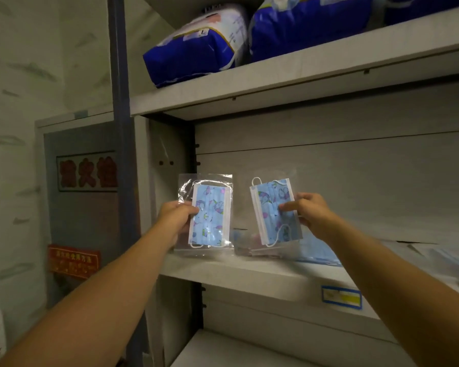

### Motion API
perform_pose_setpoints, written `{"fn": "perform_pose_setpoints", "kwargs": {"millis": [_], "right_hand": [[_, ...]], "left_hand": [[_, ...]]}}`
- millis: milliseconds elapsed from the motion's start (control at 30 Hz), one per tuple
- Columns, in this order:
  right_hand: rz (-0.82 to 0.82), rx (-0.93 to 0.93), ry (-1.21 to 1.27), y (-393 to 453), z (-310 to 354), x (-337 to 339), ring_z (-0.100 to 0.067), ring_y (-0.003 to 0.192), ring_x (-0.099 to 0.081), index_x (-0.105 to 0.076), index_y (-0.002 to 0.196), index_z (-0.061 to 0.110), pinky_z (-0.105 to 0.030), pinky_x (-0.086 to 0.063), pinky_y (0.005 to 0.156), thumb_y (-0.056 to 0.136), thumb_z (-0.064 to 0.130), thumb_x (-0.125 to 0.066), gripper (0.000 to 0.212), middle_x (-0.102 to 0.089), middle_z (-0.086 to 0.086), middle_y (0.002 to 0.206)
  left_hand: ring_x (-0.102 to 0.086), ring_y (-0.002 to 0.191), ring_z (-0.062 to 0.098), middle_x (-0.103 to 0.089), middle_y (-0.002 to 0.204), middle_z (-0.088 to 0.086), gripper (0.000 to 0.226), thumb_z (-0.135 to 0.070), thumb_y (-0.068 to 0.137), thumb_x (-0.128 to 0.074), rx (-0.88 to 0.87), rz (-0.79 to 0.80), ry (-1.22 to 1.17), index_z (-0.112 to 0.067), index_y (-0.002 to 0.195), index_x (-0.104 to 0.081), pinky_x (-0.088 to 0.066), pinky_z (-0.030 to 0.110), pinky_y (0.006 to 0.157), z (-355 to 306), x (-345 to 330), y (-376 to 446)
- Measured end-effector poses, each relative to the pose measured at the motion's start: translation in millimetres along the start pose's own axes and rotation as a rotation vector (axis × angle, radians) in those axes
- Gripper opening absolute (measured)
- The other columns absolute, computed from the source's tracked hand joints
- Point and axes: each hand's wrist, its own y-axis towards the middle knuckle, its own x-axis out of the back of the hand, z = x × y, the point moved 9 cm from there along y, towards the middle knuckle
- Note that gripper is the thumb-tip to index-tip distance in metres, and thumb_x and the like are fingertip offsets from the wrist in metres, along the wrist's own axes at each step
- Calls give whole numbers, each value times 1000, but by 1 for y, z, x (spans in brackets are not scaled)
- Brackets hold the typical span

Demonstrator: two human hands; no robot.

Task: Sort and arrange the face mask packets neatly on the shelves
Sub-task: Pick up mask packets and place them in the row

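Two clear packets with blue patterned face masks stand upright at the front left of the middle shelf (pixel 249 271). My left hand (pixel 176 215) pinches the left packet (pixel 210 215) at its left edge. My right hand (pixel 309 211) pinches the right packet (pixel 272 210) at its right side, thumb on the front. That packet leans a little to the left. Both lower edges sit at the shelf surface. More blue mask packets (pixel 318 254) lie flat on the shelf behind and to the right.
Large blue and white bagged packs (pixel 194 51) fill the upper shelf (pixel 276 83). A blue-yellow label (pixel 341 298) is stuck on the middle shelf's front edge. A lower shelf (pixel 223 350) shows below. A grey cabinet door with red signs (pixel 86 172) stands at the left.
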Motion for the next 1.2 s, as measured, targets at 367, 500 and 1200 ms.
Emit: {"fn": "perform_pose_setpoints", "kwargs": {"millis": [367,500,1200], "right_hand": [[-80,-32,230,32,-25,-55,-36,95,-74,-62,117,-3,-49,-60,86,83,0,-76,36,-73,-18,109],[-84,1,364,53,-25,-67,-28,79,-76,-63,105,-6,-35,-62,65,83,-8,-70,23,-76,-15,94],[-51,-78,551,121,-59,-125,-15,61,-71,-62,112,-11,-18,-55,52,87,-9,-67,26,-73,-9,72]], "left_hand": [[-73,83,30,-74,95,18,17,5,85,-73,24,202,-62,-1,100,-69,-62,41,69,52,-21,83],[-74,90,38,-73,96,26,19,1,79,-81,2,223,-76,6,93,-68,-60,53,84,61,-37,102],[-67,100,34,-70,106,11,4,-20,86,-68,-310,194,804,-21,82,-70,-58,39,86,86,-77,139]]}}
